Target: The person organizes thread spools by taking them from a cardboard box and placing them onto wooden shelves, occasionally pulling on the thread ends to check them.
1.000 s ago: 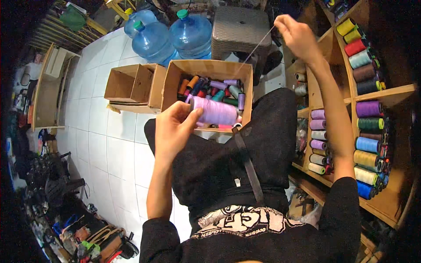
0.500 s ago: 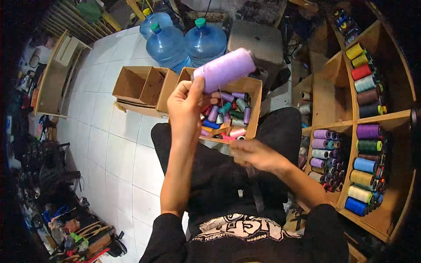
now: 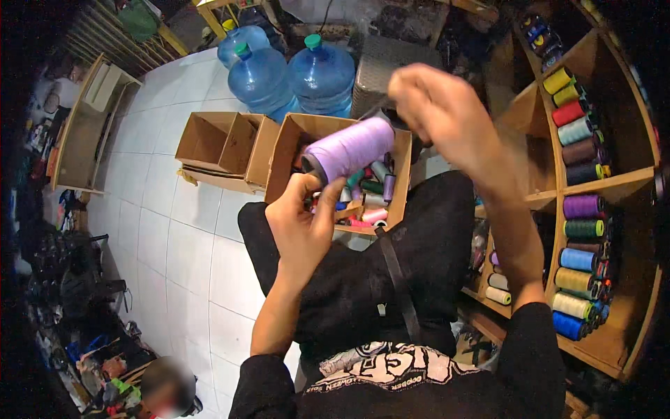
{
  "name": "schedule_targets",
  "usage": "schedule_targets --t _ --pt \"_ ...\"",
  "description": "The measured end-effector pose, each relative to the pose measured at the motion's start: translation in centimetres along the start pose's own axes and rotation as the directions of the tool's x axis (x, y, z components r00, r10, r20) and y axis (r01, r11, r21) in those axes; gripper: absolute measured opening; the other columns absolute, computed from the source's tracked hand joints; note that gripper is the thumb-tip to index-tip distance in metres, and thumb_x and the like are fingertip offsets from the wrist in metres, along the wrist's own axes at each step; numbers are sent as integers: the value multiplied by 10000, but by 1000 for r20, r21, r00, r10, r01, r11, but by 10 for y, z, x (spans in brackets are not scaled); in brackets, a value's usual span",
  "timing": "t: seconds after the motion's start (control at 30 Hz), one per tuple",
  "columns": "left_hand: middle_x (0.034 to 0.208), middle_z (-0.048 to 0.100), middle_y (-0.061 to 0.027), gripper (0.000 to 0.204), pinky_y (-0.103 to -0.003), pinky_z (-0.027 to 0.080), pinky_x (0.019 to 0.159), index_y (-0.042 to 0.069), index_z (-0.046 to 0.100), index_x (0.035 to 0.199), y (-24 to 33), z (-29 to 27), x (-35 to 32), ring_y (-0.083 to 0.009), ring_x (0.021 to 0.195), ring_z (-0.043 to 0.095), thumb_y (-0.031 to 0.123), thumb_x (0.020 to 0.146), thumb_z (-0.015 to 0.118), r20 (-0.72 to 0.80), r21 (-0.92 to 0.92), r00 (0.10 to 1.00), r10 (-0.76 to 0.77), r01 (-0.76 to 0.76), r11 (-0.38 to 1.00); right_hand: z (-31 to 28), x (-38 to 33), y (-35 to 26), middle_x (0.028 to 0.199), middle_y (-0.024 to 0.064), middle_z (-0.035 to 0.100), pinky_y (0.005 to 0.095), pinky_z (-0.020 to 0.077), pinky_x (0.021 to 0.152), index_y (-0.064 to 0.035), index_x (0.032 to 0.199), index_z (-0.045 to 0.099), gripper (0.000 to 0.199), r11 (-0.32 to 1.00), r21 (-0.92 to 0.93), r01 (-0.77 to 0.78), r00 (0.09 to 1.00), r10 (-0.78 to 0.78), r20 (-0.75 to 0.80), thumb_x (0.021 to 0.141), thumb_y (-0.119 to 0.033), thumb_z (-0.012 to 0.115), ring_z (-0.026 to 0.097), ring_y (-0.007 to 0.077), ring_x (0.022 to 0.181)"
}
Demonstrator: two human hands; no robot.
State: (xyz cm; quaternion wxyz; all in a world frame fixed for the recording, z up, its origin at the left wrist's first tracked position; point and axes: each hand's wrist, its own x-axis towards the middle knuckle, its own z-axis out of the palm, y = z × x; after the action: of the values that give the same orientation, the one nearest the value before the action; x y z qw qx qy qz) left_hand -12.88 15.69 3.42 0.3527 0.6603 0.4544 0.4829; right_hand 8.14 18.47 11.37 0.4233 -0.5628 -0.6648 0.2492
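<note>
A large lilac thread spool (image 3: 352,148) is gripped at its dark lower end by my left hand (image 3: 300,227), thumb and fingers closed on it. It tilts up to the right above an open cardboard box (image 3: 280,150). Raised to the right of the spool's far end is my right hand (image 3: 443,115), with curled fingers blurred by motion. I cannot make out what lies between those fingers. Inside the box are several smaller thread spools (image 3: 374,200) in purple, green, white and pink, partly hidden by the lilac one.
Left of the box stands a divided cardboard box (image 3: 209,143). Blue water jugs (image 3: 321,77) with green caps stand behind. At my right, a wooden shelf (image 3: 551,167) holds rows of coloured thread spools (image 3: 579,260). White tiles (image 3: 181,230) cover the floor at left.
My right hand has risen from near my lap to beside the spool's far end. My left hand has dropped slightly and now holds the spool by its lower end.
</note>
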Motion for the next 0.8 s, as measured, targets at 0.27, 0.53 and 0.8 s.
schedule_targets --t 0.27,0.53,0.8 --pt "675 545 2 135 -166 375 547 -1 504 752 17 26 5 -25 623 473 24 814 622 -94 -443 996 9 -50 895 56 -68 17 602 17 537 214 407 478 6 864 562 184 797 530 -288 949 312 45 895 -166 507 497 61 525" --pt "701 584 -49 181 -185 432 556 35 480 714 24 25 10 -64 630 541 75 832 611 -13 -663 994 -105 70 746 69 -62 18 647 53 593 206 437 522 31 806 549 156 790 613 -34 911 277 -306 831 -108 613 553 81 565" --pt "812 622 -185 190 -315 534 626 -1 510 848 31 31 5 -227 695 640 184 888 520 259 -858 944 -204 321 401 62 -49 27 788 74 619 214 468 581 37 946 540 336 727 660 191 889 157 -430 742 -161 719 585 104 641"
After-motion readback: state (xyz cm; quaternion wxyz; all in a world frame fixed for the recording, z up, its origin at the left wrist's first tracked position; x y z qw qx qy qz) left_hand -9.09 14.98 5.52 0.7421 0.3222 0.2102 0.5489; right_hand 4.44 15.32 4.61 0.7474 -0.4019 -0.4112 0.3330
